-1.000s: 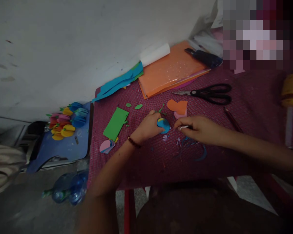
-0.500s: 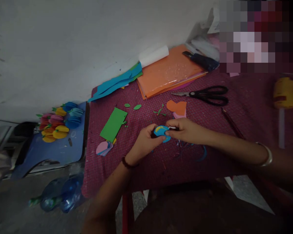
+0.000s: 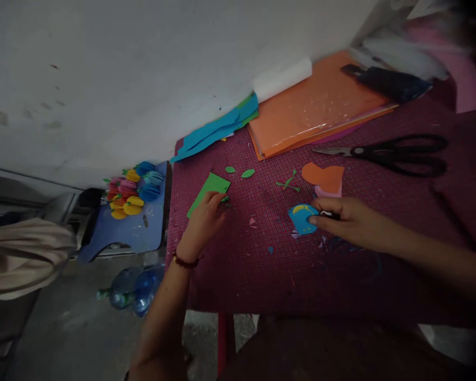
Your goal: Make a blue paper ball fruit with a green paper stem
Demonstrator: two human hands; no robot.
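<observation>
My left hand point(image 3: 202, 222) rests on the lower part of a green paper strip point(image 3: 213, 186) near the table's left edge, fingers bent over it. My right hand point(image 3: 343, 218) is closed around a small white-and-dark object I cannot make out, its fingertips touching a round blue paper piece point(image 3: 301, 218) with a yellow crescent on it. Orange and pink heart cut-outs point(image 3: 324, 179) lie just behind the right hand.
Black scissors point(image 3: 396, 153) lie at the right. An orange sheet stack point(image 3: 313, 114), a white roll point(image 3: 282, 79) and blue paper strips point(image 3: 216, 129) lie by the wall. Paper scraps dot the red tablecloth point(image 3: 262, 264). Coloured paper flowers point(image 3: 133, 188) sit on a blue board at left; a blue bottle point(image 3: 137, 291) lies on the floor.
My left hand let go of the blue piece and moved left onto the green strip. The right hand stays at the blue piece, which now lies on the table. The view shifted left.
</observation>
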